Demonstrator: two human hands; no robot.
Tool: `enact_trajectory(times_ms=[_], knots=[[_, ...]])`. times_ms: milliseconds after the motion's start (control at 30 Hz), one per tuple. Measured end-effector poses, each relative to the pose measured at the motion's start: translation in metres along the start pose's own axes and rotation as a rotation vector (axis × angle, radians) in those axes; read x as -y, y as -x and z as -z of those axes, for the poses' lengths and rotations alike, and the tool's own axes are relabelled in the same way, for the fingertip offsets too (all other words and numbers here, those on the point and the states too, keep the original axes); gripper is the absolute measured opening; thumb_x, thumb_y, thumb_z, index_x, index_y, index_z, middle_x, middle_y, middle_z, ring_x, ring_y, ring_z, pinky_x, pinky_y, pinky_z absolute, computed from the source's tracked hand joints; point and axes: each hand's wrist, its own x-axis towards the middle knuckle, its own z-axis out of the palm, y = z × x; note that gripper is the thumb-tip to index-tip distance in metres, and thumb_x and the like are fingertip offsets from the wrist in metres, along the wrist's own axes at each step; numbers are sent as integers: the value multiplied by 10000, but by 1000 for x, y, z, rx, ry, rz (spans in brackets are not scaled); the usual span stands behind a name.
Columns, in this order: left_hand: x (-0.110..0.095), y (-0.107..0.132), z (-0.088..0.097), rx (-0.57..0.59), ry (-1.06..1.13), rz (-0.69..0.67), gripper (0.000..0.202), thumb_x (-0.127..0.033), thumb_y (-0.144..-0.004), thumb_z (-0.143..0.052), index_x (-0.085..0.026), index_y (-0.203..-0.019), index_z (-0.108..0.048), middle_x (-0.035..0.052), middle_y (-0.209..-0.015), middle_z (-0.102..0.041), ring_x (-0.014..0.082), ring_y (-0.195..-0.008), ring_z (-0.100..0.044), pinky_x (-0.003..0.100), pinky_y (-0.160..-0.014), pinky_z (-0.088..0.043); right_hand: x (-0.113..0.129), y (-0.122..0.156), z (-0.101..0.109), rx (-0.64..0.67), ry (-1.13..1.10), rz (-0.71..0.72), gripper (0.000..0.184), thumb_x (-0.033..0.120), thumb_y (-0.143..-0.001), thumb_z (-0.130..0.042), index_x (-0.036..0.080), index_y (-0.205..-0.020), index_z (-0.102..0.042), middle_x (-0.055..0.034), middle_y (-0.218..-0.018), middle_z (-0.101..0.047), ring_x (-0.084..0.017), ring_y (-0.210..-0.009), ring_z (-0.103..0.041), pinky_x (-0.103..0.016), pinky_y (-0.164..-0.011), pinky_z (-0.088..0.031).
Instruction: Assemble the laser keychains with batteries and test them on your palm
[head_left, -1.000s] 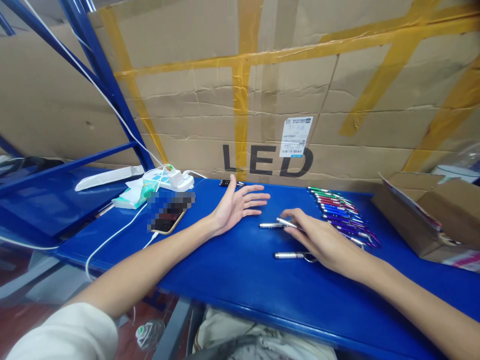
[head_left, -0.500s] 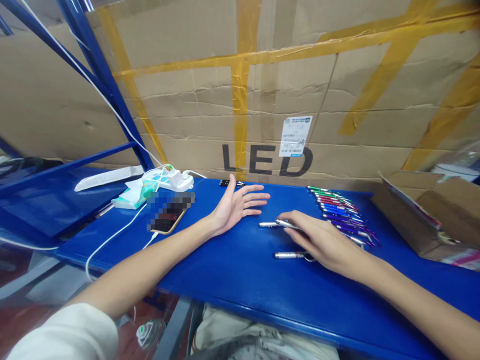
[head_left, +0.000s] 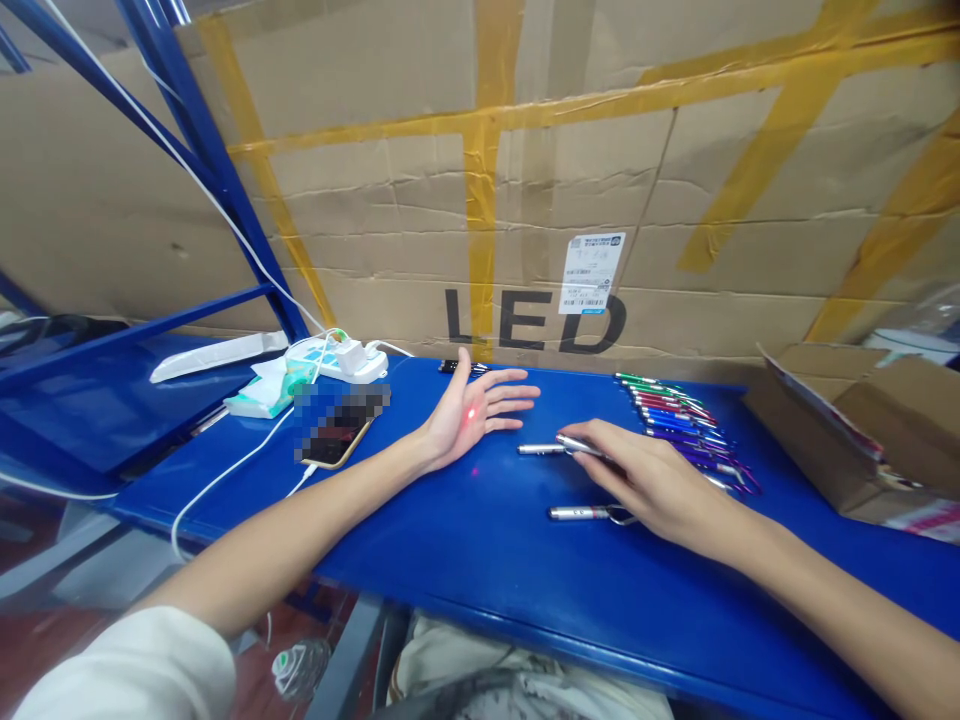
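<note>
My left hand (head_left: 474, 408) is open above the blue table (head_left: 480, 560), its palm turned toward the right and fingers spread. A bright red light dot (head_left: 471, 414) shows on that palm, and a fainter one lies on the table just below it. My right hand (head_left: 637, 475) is closed around a silver laser pointer (head_left: 581, 443) whose tip faces my left palm. Beneath it a second silver laser pointer (head_left: 540, 449) rests on the table. Closer to me lies another silver pointer (head_left: 581, 513) with a ring, its right end partly hidden by my right hand.
Behind my right hand several coloured pens (head_left: 675, 420) lie in a row. An open cardboard box (head_left: 817, 450) stands on the right. At left are a phone (head_left: 345, 430), a tissue pack (head_left: 259, 392) and a power strip (head_left: 345, 358) with cables. A large carton (head_left: 390, 220) backs the table.
A red light dot has appeared on my left palm, with a faint one on the table. My right hand and its laser pointer have shifted slightly right; my left hand stays put.
</note>
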Motion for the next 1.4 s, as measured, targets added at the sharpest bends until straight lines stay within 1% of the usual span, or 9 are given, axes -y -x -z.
enact_trajectory(times_ms=[133, 300, 367, 533, 800, 1000, 1100, 1300, 1400], knots=[[1, 0, 1, 12, -2, 2, 934, -873, -1008, -213, -163, -1427, -652, 214, -1512, -665, 399, -1441, -583, 512, -1129, -486, -5, 4, -2, 13, 58, -29, 423, 401, -1173, -385, 298, -1564, -511, -121, -1404, -703, -292, -1268, -722, -430, -1021, -613], [0, 0, 0, 9, -5, -5, 932, -876, -1006, -213, -172, -1419, -662, 208, -1510, -668, 396, -1443, -582, 517, -1137, -484, -8, 9, -2, 147, 118, -3, 617, 341, -1172, -311, 325, -1772, -167, -171, -1541, -611, -331, -1402, -652, -489, -1056, -619], [0, 0, 0, 6, -3, -2, 944, -881, -1002, -208, -164, -1422, -657, 216, -1505, -669, 397, -1438, -585, 514, -1128, -489, -5, 9, -1, 168, 106, 12, 631, 321, -1169, -304, 335, -1777, -136, -170, -1511, -624, -324, -1365, -675, -485, -1038, -629], [1, -1, 1, 9, 5, -4, 934, -877, -1005, -211, -169, -1416, -660, 213, -1492, -678, 393, -1430, -593, 502, -1114, -496, 1, 6, 3, 131, 77, 42, 597, 322, -1170, -298, 334, -1762, -218, -152, -1342, -683, -296, -1171, -742, -426, -926, -651], [1, -2, 2, -16, 17, 13, 938, -875, -1005, -221, -155, -1416, -659, 226, -1481, -683, 396, -1414, -605, 497, -1095, -516, 2, 3, 5, 120, 55, 57, 552, 325, -1172, -317, 333, -1724, -325, -109, -1167, -657, -257, -986, -722, -400, -838, -630], [1, -2, 2, 3, 11, 1, 942, -877, -1004, -223, -156, -1430, -653, 224, -1493, -675, 395, -1423, -598, 498, -1102, -511, 4, 3, 6, 124, 44, 42, 521, 335, -1172, -320, 297, -1685, -400, -117, -1185, -653, -263, -1030, -715, -401, -856, -618], [1, -1, 1, 6, 6, 1, 933, -878, -1003, -222, -167, -1416, -662, 217, -1485, -682, 392, -1417, -603, 502, -1106, -507, 6, 2, 7, 138, 39, 20, 503, 360, -1169, -324, 286, -1648, -456, -102, -1124, -661, -264, -971, -721, -407, -824, -618], [0, -1, 0, -4, 0, -2, 920, -876, -1002, -241, -169, -1404, -670, 220, -1494, -675, 402, -1436, -585, 523, -1130, -488, 9, -2, 8, 166, 19, 8, 421, 376, -1159, -357, 257, -1454, -633, -99, -1092, -700, -259, -945, -732, -413, -833, -615], [0, -1, 1, 3, -2, -7, 923, -880, -996, -252, -167, -1409, -669, 224, -1494, -674, 406, -1439, -581, 530, -1139, -480, 8, -2, 7, 180, -30, -3, 389, 388, -1162, -362, 262, -1380, -659, -95, -1113, -734, -255, -972, -741, -408, -862, -609]])
